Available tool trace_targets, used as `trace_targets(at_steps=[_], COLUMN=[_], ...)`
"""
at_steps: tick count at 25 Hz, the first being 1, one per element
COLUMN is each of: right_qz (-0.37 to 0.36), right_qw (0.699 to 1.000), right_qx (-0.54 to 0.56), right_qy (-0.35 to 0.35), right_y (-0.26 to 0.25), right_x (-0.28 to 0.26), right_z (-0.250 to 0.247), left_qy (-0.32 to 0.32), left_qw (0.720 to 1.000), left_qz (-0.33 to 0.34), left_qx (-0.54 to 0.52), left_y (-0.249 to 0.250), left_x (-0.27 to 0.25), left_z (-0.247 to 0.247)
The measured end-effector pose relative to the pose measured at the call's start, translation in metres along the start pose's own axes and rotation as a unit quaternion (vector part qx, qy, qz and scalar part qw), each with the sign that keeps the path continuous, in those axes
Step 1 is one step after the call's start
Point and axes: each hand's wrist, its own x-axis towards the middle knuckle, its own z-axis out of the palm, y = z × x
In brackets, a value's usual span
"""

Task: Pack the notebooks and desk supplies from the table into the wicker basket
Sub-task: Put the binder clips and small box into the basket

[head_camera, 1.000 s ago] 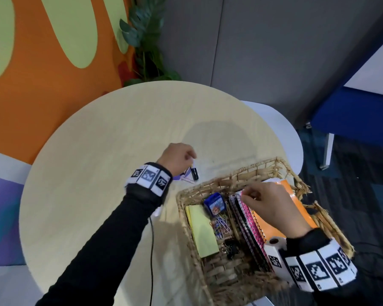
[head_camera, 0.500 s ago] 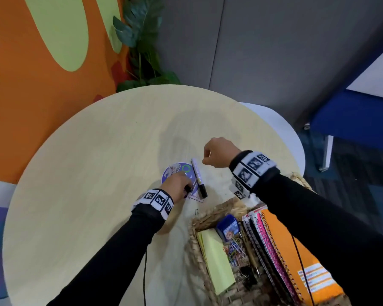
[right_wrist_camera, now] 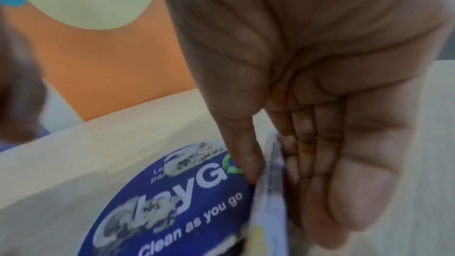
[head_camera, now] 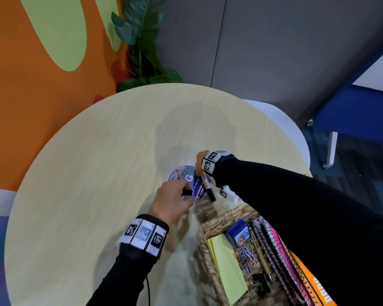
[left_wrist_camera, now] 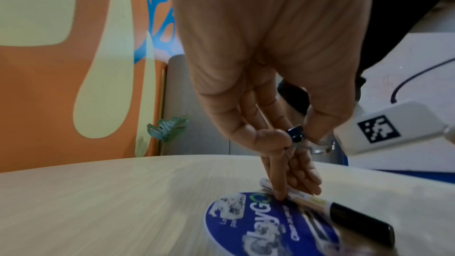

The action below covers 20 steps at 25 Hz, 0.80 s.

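Note:
A marker (head_camera: 209, 191) with a white barrel and black cap (left_wrist_camera: 357, 219) lies on the round wooden table (head_camera: 86, 173), partly across a round blue sticker (head_camera: 181, 175). My right hand (head_camera: 199, 166) reaches down from the right. Its thumb and fingers (right_wrist_camera: 307, 163) pinch the marker's barrel (right_wrist_camera: 270, 192). My left hand (head_camera: 175, 199) hovers just left of the marker and pinches a small dark binder clip (left_wrist_camera: 296, 132) between thumb and fingertips. The wicker basket (head_camera: 228, 217) stands at the near right and holds notebooks (head_camera: 281, 261), a yellow pad (head_camera: 226, 261), a blue box (head_camera: 239, 235) and paper clips (head_camera: 245, 257).
My right forearm crosses over the basket's far right side. A potted plant (head_camera: 142, 40) stands behind the table against the orange wall. A white chair (head_camera: 285, 129) and a blue bench (head_camera: 352, 113) are to the right. The sticker (left_wrist_camera: 258, 221) is flat on the tabletop.
My right hand left the notebooks in the basket, crossed to the table and came down onto the marker. My left hand stayed by the sticker with the clip in its fingers.

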Motion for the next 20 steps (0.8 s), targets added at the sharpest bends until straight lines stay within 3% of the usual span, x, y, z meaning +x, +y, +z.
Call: trace_targets(at_steps=[3,7,11,15,20], right_qz=[-0.007,-0.038,-0.039,-0.011,0.002], right_qw=[0.999,0.988,0.966,0.977,0.991], right_qx=[0.0,0.103,0.182,0.186,0.112], right_qy=[0.041,0.113,0.179,0.105,0.072], right_y=[0.006,0.022,0.06,0.082,0.078], right_x=[-0.017,-0.062,-0.147,-0.195,-0.182], right_z=[-0.006,-0.033,-0.013,0.068,0.129], left_qy=[0.038,0.075,0.075,0.068,0.017], left_qw=[0.999,0.995,0.993,0.989,0.995], left_qz=[0.001,-0.02,-0.04,-0.047,-0.008], left_qx=[-0.034,-0.061,-0.085,-0.121,-0.102], left_y=[0.01,0.026,0.052,0.08,0.104], left_x=[-0.024,-0.047,-0.062,-0.077,-0.102], left_z=[-0.007,-0.014,-0.014,-0.013,0.0])
